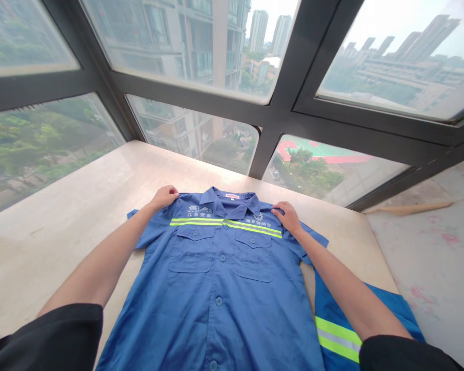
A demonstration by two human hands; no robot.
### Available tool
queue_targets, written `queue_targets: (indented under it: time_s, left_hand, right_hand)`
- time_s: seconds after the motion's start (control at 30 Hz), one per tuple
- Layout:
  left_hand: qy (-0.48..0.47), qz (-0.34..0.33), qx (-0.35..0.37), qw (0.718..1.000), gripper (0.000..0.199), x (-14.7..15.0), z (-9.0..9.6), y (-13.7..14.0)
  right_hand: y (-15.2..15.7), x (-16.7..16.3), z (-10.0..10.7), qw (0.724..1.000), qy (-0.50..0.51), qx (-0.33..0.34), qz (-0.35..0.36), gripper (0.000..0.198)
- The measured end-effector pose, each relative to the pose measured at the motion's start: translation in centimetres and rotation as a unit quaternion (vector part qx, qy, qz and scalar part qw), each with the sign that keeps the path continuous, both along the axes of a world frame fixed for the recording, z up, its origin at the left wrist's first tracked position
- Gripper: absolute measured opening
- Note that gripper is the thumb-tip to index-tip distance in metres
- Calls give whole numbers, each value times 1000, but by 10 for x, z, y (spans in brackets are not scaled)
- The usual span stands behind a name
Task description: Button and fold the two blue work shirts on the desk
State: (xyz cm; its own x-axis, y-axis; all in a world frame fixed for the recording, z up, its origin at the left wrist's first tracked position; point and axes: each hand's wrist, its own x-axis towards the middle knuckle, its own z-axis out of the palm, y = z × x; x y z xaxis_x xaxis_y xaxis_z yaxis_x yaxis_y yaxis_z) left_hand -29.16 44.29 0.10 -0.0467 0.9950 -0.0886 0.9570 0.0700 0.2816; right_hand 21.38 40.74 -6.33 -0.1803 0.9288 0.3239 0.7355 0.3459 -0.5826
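Observation:
A blue short-sleeved work shirt [220, 288] lies front side up on the pale sill, collar toward the window. It has a yellow-green reflective stripe across the chest, two flap pockets and a row of buttons. My left hand [166, 196] pinches its left shoulder seam, fingers closed on the cloth. At the opposite shoulder, my right hand [286, 215] has its fingers closed on the fabric near the sleeve top. The lower hem runs out of view at the bottom.
Another blue garment [336, 319] with a wide reflective band lies to the right, partly under my right forearm. Grey-framed windows [201, 100] rise behind the stone sill [62, 232]. A floral-papered wall [441, 257] bounds the right side. Something white shows at the lower left edge.

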Motion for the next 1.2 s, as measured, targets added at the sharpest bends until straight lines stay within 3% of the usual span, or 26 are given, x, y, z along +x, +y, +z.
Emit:
queue_targets:
  time_s: [0.23,0.4,0.53,0.67,0.8,0.9,1.07,1.2]
  left_hand:
    - [35,28,-7,999,28,1,-4,15]
    - [61,15,-37,997,34,-4,-14,4]
    - [84,1,-22,996,44,-10,-11,1]
    - [63,-74,27,995,45,8,-2,11]
    - [9,-105,22,994,36,41,-1,22]
    - [-1,-88,6,996,29,55,-6,27]
    - [-7,-45,2,999,24,53,-15,25]
    - [23,13,48,998,28,55,-20,12]
  right_hand:
    - [-1,1,-2,1000,5,10,-10,24]
    - [0,5,-5,997,22,8,-71,29]
    - [6,9,-6,997,37,-17,-69,25]
    - [18,13,1,994,15,-91,-64,21]
    - [26,12,14,994,-34,-101,-13,17]
    - [30,8,20,991,-82,-102,21,11]
    - [35,5,21,984,-151,-97,-21,14]
    - [37,4,16,981,-171,-82,-25,20]
